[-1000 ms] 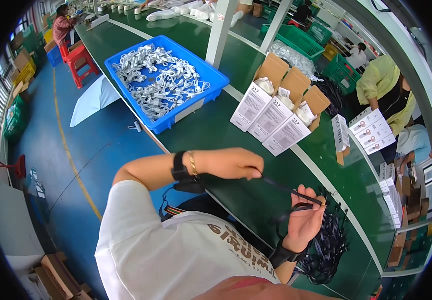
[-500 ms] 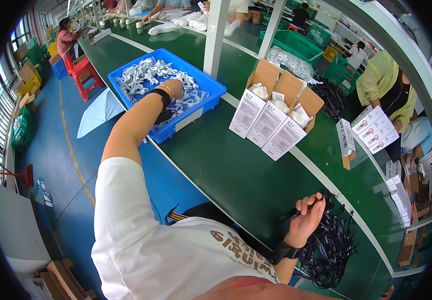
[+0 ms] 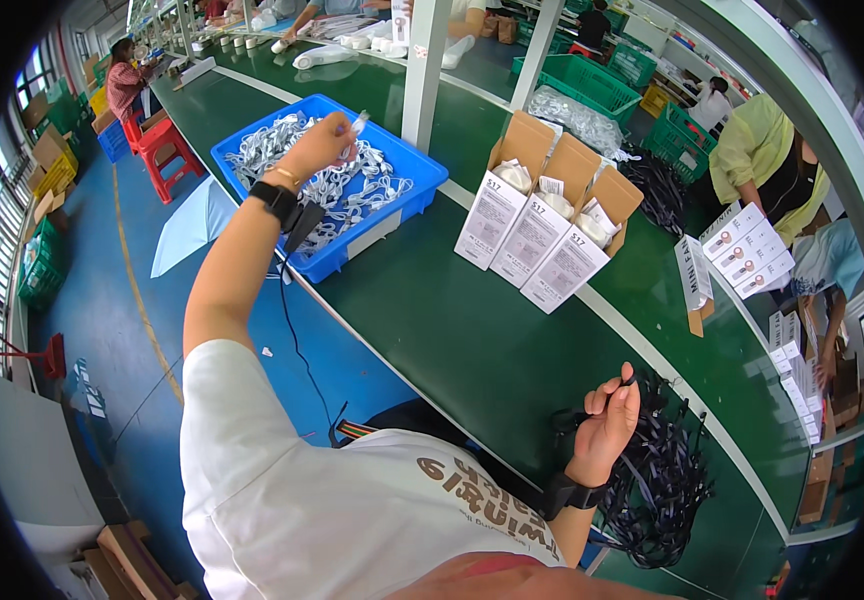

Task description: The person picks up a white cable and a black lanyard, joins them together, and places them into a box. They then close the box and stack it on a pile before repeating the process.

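My left hand [image 3: 320,145] is closed above the blue tray [image 3: 420,203], pinching a small whitish cable bundle [image 3: 359,124] at its fingertips. Below it, many coiled white cables [image 3: 362,180] lie in that tray. On the right, my right hand [image 3: 604,428] is raised with its fingertips pressed together on a black strap [image 3: 628,381]. Beside and under it spreads a tangled heap of black straps [image 3: 660,490]; the palm faces up, and how much of the strap it grips is hard to see.
Three open white boxes [image 3: 522,235] with white items inside stand mid-table. A white post [image 3: 425,80] rises behind the tray. More black straps [image 3: 655,195] and a green crate [image 3: 592,88] lie across the table. A person in a yellow-green top [image 3: 762,150] works opposite, near white boxes.
My left hand has lifted out of the cables, bringing up a whitish cable bundle. My right hand has moved slightly up, still pinching the black strap.
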A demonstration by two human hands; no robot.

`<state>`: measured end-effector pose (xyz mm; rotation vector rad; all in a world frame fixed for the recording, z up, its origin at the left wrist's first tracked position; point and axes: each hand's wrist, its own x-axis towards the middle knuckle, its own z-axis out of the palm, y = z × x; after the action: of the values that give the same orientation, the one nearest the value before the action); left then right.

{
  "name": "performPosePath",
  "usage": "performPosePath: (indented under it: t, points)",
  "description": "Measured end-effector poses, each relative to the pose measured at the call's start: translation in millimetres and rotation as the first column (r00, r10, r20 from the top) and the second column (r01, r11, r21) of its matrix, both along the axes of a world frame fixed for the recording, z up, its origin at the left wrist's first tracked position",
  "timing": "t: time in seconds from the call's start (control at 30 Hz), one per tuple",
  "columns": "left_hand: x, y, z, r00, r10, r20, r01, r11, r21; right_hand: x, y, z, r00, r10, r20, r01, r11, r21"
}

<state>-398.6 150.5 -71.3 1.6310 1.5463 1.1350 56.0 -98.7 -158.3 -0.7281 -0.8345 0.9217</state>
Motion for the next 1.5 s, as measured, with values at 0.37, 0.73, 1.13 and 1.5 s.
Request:
performPosePath:
  t: [0.37, 0.73, 1.13, 1.5]
  points:
    - [193, -179, -36, 0.815, -0.52, -0.255, 0.548, 0.551, 0.629, -59, 5, 21, 0.89, 0.162, 0.426, -0.138, 0.987, -0.086]
    - [220, -200, -61, 0.566, -0.725, 0.392, 0.749, 0.651, 0.125, -52, -20, 26, 0.689, -0.028, 0.724, 0.007, 0.999, 0.032]
    - [210, -196, -76, 0.394, -0.694, 0.602, 0.841, 0.537, 0.068, -50, -21, 14, 0.859, 0.187, 0.476, -0.126, 0.979, -0.158]
    - [221, -202, -66, 0.366, -0.682, 0.633, 0.839, 0.537, 0.093, -61, -22, 13, 0.905, 0.308, 0.293, -0.215, 0.927, -0.308]
